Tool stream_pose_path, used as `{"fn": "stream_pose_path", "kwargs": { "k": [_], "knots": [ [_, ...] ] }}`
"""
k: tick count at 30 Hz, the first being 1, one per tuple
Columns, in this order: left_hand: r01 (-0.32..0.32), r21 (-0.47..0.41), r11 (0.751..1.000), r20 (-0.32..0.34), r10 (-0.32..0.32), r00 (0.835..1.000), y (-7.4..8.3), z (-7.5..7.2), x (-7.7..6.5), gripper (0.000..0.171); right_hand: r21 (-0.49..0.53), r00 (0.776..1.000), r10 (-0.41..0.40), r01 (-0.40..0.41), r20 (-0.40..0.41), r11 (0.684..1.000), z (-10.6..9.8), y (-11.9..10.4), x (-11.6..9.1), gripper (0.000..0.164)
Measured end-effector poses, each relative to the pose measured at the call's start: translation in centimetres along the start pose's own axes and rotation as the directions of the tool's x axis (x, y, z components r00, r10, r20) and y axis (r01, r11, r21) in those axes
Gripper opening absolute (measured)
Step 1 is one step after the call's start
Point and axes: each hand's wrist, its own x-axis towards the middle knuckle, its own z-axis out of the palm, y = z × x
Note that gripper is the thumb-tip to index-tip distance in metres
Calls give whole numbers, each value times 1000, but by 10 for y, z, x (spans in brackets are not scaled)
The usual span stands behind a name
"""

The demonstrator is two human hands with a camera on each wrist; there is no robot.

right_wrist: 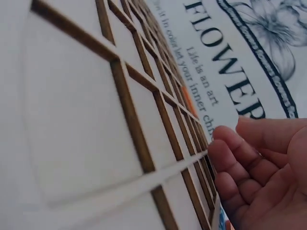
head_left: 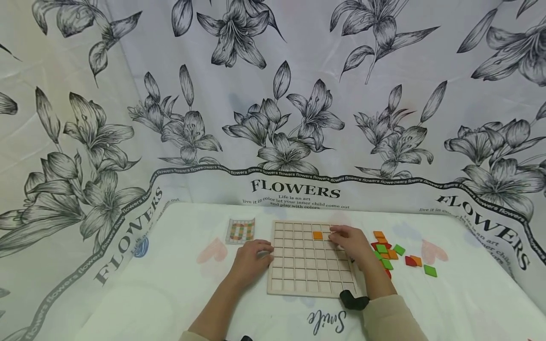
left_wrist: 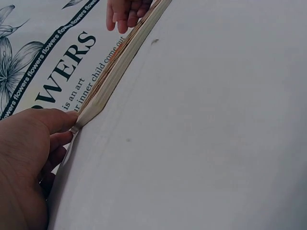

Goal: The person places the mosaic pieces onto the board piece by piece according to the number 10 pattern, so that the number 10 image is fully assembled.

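A pale wooden grid board (head_left: 298,274) lies on the cloth, with one orange square tile (head_left: 317,235) in an upper-right cell. My left hand (head_left: 250,261) is at the board's left edge, its thumb and index fingertips against the side. In the left wrist view that thumb (left_wrist: 62,120) meets the board's rim (left_wrist: 112,72). Over the board's upper right corner is my right hand (head_left: 351,241), just right of the orange tile. Its fingers (right_wrist: 228,158) bend loosely near the grid in the right wrist view, and no piece shows among them.
Loose orange, red and green pieces (head_left: 386,253) lie scattered right of the board, a green diamond (head_left: 431,270) farthest out. A small colored pattern card (head_left: 241,231) is beyond my left hand. Flower-printed cloth (head_left: 286,113) rises behind the table.
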Motion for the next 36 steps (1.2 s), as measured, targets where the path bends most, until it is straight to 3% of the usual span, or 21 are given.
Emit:
{"fn": "stream_pose_path", "kwargs": {
  "k": [3, 8, 12, 19, 26, 36],
  "knots": [
    [-4, 1, 1000, 3, 4, 1000, 1, 0, 0, 15, 41, 1000, -8, 9, -20, 999, -6, 3, -6, 41],
    [-19, 7, 1000, -8, 19, 1000, 2, 0, 1, 15, 64, 990, 37, -28, -137, 998, -31, 0, -12, 42],
    [-25, 13, 1000, -10, 25, 1000, 5, -2, 1, 16, -26, 971, 122, -130, -205, 991, -59, 3, -18, 46],
    [-38, 44, 998, -31, 40, 999, 3, -5, 0, 14, -202, 965, 191, -227, -182, 953, -89, 17, -28, 51],
    [-48, 59, 997, -38, 50, 998, 0, -3, -1, 14, -273, 965, 219, -251, -141, 929, -94, 24, -28, 55],
    [-23, -10, 1000, -19, 23, 1000, 4, 2, -3, 15, -373, 970, 218, -243, -110, 895, -86, 38, -23, 50]
  ]
}}
